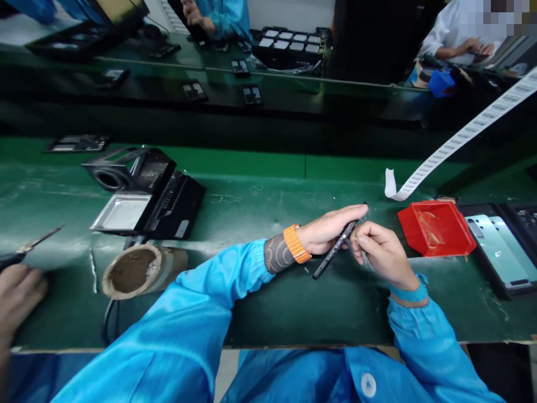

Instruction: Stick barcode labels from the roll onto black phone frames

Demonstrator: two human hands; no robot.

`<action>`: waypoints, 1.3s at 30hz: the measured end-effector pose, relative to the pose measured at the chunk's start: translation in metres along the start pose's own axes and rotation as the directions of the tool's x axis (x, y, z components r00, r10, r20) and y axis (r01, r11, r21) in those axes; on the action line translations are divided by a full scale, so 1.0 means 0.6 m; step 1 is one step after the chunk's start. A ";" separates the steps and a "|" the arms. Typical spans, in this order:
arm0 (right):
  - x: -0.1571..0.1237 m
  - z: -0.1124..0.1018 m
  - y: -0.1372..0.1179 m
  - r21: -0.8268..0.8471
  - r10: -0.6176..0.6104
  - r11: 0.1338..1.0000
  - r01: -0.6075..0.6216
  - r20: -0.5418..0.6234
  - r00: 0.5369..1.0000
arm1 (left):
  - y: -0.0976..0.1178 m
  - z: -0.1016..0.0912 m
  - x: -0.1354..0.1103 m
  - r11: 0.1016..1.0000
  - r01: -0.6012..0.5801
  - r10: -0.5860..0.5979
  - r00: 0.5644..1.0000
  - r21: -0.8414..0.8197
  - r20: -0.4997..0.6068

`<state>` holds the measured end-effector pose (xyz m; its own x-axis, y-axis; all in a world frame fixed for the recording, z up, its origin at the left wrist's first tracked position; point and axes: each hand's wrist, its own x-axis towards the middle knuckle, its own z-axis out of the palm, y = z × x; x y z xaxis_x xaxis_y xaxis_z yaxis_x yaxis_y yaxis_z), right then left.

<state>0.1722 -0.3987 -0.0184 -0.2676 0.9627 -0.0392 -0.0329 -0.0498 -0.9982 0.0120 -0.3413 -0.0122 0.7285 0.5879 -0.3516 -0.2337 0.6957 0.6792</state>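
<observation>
A thin black phone, seen edge-on and tilted, rests in my left hand above the green bench. That hand lies along the phone's far face, with its fingers mostly hidden behind it. My right hand is close on the right, fingers curled and pinched against the near side of the phone's upper part. Whatever is between those fingertips, if anything, cannot be made out. A red plastic bin stands to the right of my right hand.
On the left are a black soldering station and a brown round pot. Another person's hand holds a soldering iron. Barcode labels hang at right above a tray with pale-green phone covers. Phone parts lie on the far shelf.
</observation>
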 end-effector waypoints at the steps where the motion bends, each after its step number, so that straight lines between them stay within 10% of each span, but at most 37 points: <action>1: 0.000 0.001 0.001 -0.012 0.006 1.000 -0.006 0.008 1.000 | -0.004 0.004 0.000 0.999 -0.037 0.037 0.999 0.015 -0.011; 30: -0.001 0.005 0.002 -0.014 0.051 0.999 -0.051 -0.053 0.997 | -0.016 0.016 -0.003 0.978 -0.144 0.162 0.980 0.154 -0.117; 39: 0.002 0.022 0.001 -0.237 -0.082 0.970 0.047 -0.137 0.987 | -0.017 0.025 -0.014 0.937 -0.255 0.307 0.927 0.239 -0.216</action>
<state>0.1592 -0.4012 -0.0185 -0.1298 0.9909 0.0365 0.1841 0.0603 -0.9811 0.0182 -0.3595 -0.0063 0.4641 0.8478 -0.2565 -0.2508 0.4035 0.8799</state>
